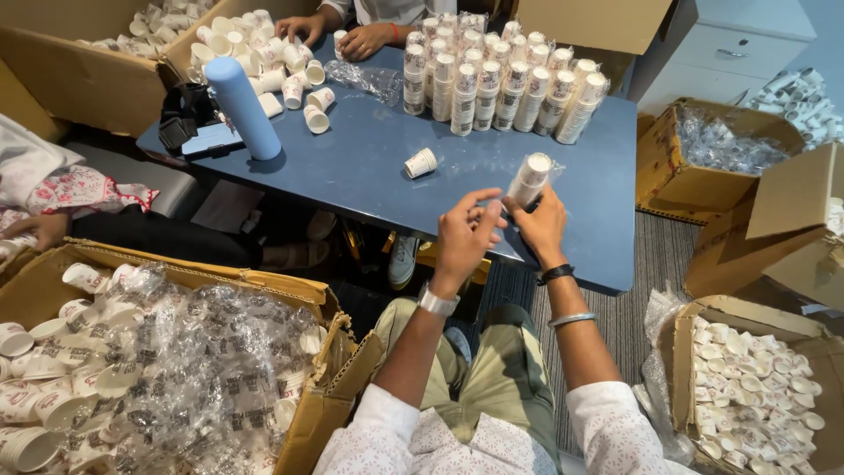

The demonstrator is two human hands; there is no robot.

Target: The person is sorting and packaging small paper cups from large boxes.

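Here — wrapped cup stack (528,180) near table edge (563,273)

Blue table (369,167), grey carpet (629,299) (striped), white drawers (730,53)

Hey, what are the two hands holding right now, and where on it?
The right hand grips a plastic-wrapped stack of paper cups at its lower end. The left hand pinches at that same lower end, apparently the wrap, beside the right fingers.
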